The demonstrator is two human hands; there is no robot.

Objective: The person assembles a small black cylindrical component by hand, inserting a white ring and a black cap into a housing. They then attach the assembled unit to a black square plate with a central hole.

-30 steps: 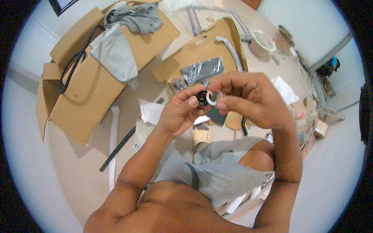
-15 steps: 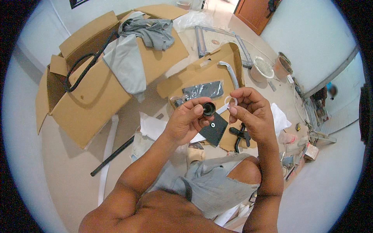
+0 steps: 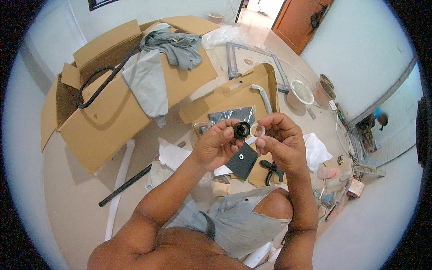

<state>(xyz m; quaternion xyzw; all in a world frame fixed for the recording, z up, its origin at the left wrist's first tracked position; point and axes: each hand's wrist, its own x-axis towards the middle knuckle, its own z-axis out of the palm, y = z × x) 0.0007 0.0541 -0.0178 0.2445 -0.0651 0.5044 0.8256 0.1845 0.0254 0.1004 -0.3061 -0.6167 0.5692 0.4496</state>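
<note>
- Black fitting [image 3: 238, 131], centre: glossy, plastic-looking.
- White ring [image 3: 252, 133], centre: smooth, plastic-looking.
- Large box [image 3: 105, 130], upper left: matt cardboard.
- Grey garment [image 3: 180, 49], upper left: wrinkled cloth.

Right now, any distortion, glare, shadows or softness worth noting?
Head view: fisheye bends straight edges, corners black; doorway overexposed; glare on the plastic-wrapped dark packet; curved shadow on the cardboard box; fine detail soft on the white ring and black hollow fitting.
</note>
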